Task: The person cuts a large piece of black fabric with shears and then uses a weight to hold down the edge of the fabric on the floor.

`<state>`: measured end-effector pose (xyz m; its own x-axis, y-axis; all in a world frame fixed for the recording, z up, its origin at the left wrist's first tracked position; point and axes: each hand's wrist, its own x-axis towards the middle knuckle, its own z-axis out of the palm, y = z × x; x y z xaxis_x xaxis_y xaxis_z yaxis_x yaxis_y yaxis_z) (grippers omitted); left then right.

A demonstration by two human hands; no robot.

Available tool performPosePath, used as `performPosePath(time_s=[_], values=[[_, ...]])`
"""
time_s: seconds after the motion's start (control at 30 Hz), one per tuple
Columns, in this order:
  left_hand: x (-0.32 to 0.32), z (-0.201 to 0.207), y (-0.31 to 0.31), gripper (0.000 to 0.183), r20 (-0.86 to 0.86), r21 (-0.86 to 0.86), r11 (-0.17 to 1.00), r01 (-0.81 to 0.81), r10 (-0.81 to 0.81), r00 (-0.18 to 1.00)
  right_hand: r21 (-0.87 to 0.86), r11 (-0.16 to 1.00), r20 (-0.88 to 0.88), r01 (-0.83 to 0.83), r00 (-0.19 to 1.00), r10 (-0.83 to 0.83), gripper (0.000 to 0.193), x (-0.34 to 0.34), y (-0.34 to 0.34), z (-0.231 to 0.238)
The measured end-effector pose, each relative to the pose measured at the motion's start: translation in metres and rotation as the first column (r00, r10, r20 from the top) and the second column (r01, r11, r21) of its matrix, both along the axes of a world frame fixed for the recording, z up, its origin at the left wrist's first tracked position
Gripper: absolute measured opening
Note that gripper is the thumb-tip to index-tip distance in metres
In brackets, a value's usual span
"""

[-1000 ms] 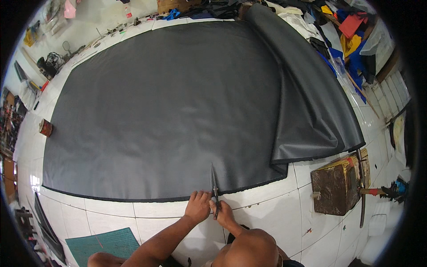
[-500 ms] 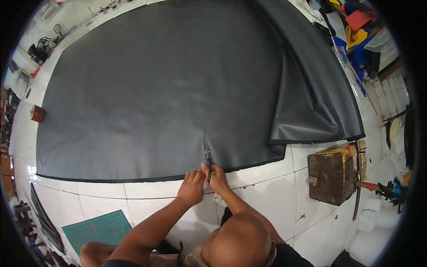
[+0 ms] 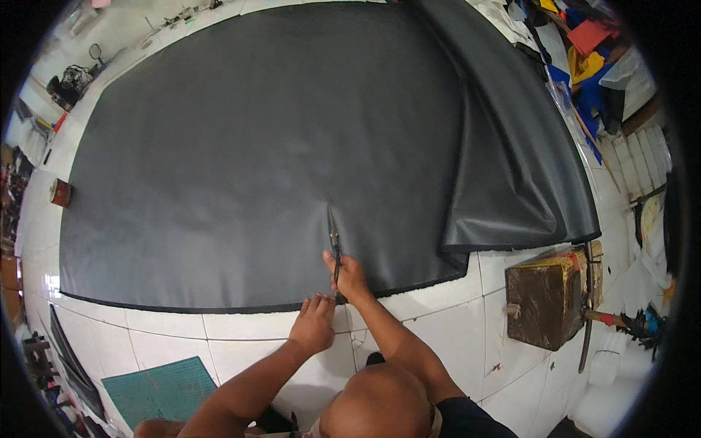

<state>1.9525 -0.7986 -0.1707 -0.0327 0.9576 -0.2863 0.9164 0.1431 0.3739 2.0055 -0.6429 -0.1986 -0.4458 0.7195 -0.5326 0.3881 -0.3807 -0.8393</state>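
Observation:
A large black sheet (image 3: 241, 160) of smooth, leather-like material lies spread over the floor, its right part folded back in a loose flap (image 3: 511, 175). My right hand (image 3: 349, 277) is closed round the handles of dark scissors (image 3: 334, 237). Their long blades point away from me over the sheet, just in from its near edge; how far they are parted is too small to tell. Beside it on the left, my left hand (image 3: 314, 323) has its fingers over the sheet's near edge, gripping it. The left thumb is hidden.
A green cutting mat (image 3: 161, 390) lies on the white tiles (image 3: 438, 336) at the lower left. To the right sits a brown block (image 3: 544, 303) with a metal bar against it. A small rusty tin (image 3: 60, 193) stands by the left edge. Colourful scraps (image 3: 588, 62) are heaped far right.
My right hand and the scissors have moved farther from me over the sheet and slightly left. The left hand stays by the near edge, and the whole view has shifted a little.

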Motion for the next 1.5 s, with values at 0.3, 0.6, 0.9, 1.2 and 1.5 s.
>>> performPosePath(time_s=[0.3,0.6,0.9,1.2,1.5], values=[[-0.001,0.006,0.008,0.074,-0.010,-0.035,0.999,-0.004,0.003,1.000,0.007,1.000,0.043,-0.025,0.999,0.024,0.054,-0.021,0.021,0.001],[0.006,0.022,0.030,0.074,-0.034,-0.158,0.987,-0.013,0.007,0.999,-0.041,0.999,0.008,-0.029,1.000,0.029,0.055,-0.021,0.022,0.002],[0.007,0.008,0.026,0.080,-0.046,-0.114,0.993,-0.022,0.016,0.999,-0.012,0.998,0.051,0.056,0.997,-0.055,0.054,-0.051,0.039,0.003],[0.004,0.008,0.032,0.072,-0.059,-0.094,0.995,-0.034,0.029,0.998,-0.066,0.997,-0.015,0.050,0.999,-0.051,0.052,-0.070,0.071,0.010],[0.000,0.010,0.032,0.068,-0.016,-0.115,0.993,-0.039,0.037,0.999,-0.087,0.996,0.015,0.023,1.000,-0.021,0.052,-0.075,0.081,0.014]])
